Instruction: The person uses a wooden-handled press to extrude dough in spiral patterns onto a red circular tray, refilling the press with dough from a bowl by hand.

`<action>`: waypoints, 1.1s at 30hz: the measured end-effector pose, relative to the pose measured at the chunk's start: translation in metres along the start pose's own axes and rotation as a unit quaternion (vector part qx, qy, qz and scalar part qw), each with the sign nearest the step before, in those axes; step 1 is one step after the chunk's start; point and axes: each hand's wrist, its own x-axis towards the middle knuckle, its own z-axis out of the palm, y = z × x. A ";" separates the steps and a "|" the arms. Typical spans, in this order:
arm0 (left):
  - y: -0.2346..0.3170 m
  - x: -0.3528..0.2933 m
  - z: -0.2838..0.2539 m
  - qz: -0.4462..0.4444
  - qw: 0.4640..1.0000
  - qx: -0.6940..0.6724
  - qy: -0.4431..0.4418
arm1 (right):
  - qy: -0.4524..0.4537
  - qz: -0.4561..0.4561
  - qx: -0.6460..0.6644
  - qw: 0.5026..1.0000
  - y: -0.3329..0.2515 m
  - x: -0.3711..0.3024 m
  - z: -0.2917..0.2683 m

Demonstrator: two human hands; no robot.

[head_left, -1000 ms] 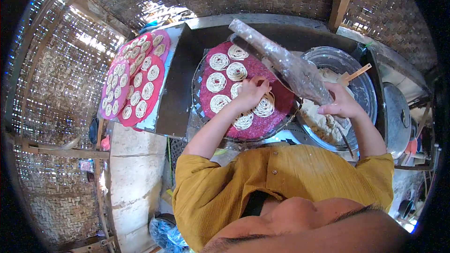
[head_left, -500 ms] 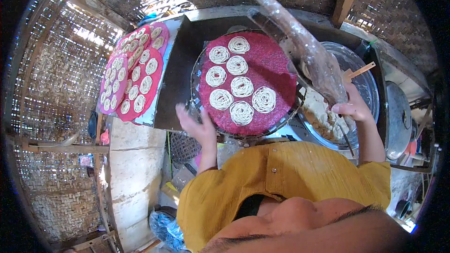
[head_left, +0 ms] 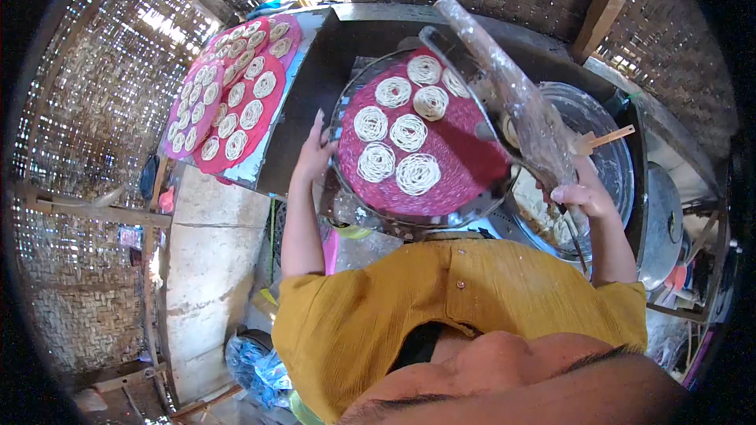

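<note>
A round tray point(head_left: 341, 102) with a woven rim lies before me, covered by dark pink mesh. Several flat, pale coils of noodle-like strands point(head_left: 409, 133) rest on the mesh, mostly toward its left side. At the tray's left edge is my left hand point(head_left: 313, 159), its fingers on the rim and one finger pointing up. My right hand point(head_left: 584, 193) grips the near end of a long, flour-dusted wooden press point(head_left: 516, 83). Its two long arms slant away to the upper left, over the tray's right part. A thin rod sticks out below that hand.
Pink mesh rounds point(head_left: 260, 122) bearing more coils lie on a board at the left. A large basin point(head_left: 626, 169) with pale dough point(head_left: 543, 208) stands at the right, a wooden-handled tool point(head_left: 610, 136) over it. Farther right leans a round metal lid point(head_left: 663, 224). Woven walls enclose the space.
The tray has turned clockwise, carrying its coils upward on the left side. My left hand has moved up along the rim. My right hand still holds the press.
</note>
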 end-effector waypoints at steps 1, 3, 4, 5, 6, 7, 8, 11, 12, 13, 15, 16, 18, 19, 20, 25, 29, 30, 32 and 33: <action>0.011 0.015 0.000 0.020 0.993 0.112 -0.019 | -0.014 0.010 -0.025 1.000 0.003 0.000 -0.001; 0.050 0.035 0.019 0.177 0.939 0.263 0.133 | -0.034 0.017 -0.037 0.999 -0.002 0.001 0.005; 0.083 0.035 0.038 0.149 0.988 -0.032 0.036 | -0.036 0.015 -0.041 0.998 -0.006 0.005 0.011; 0.117 0.030 0.057 0.108 0.937 -0.325 -0.065 | -0.064 0.030 -0.012 0.997 -0.009 0.008 0.017; 0.140 0.030 0.071 0.087 0.830 -0.505 -0.223 | -0.090 0.047 0.019 0.995 -0.010 0.010 0.018; 0.162 0.029 0.088 0.096 0.739 -0.592 -0.306 | -0.127 0.059 0.020 0.990 -0.003 0.015 0.014; 0.181 0.027 0.100 0.161 0.729 -0.569 -0.344 | -0.129 0.059 0.016 0.990 -0.005 0.016 0.014; 0.193 0.043 0.114 0.237 0.599 -0.642 -0.415 | -0.185 0.064 0.110 0.974 -0.011 0.022 0.016; 0.193 0.048 0.118 0.269 0.529 -0.667 -0.451 | -0.186 0.063 0.105 0.975 -0.010 0.025 0.011; 0.193 0.047 0.120 0.253 0.625 -0.647 -0.356 | -0.192 0.077 0.122 0.971 -0.008 0.029 0.006; 0.171 0.068 0.124 0.230 0.633 -0.655 -0.342 | -0.202 0.078 0.118 0.969 -0.003 0.041 -0.001; 0.171 0.073 0.126 0.200 0.640 -0.663 -0.333 | -0.199 0.076 0.117 0.970 0.005 0.049 -0.005; 0.161 0.079 0.130 0.151 0.667 -0.678 -0.269 | -0.194 0.130 0.062 0.970 0.017 0.067 -0.013; 0.148 0.085 0.127 0.154 0.651 -0.691 -0.272 | -0.195 0.132 0.037 0.971 0.015 0.074 -0.010; 0.137 0.092 0.125 0.158 0.635 -0.704 -0.276 | -0.196 0.129 0.035 0.971 0.015 0.079 -0.008; 0.117 0.085 0.116 0.170 0.663 -0.697 -0.213 | -0.194 0.149 0.029 0.969 0.009 0.082 0.003; 0.123 0.071 0.120 0.201 0.633 -0.714 -0.222 | -0.187 0.113 -0.072 0.973 -0.023 0.069 -0.001; 0.126 0.073 0.117 0.216 0.630 -0.711 -0.226 | -0.169 0.095 -0.134 0.972 -0.030 0.070 -0.003; 0.148 0.065 0.108 0.228 0.664 -0.691 -0.174 | -0.134 0.087 -0.142 0.977 -0.034 0.072 0.004; 0.150 0.068 0.099 0.241 0.648 -0.695 -0.196 | -0.139 0.086 -0.152 0.975 -0.036 0.073 0.009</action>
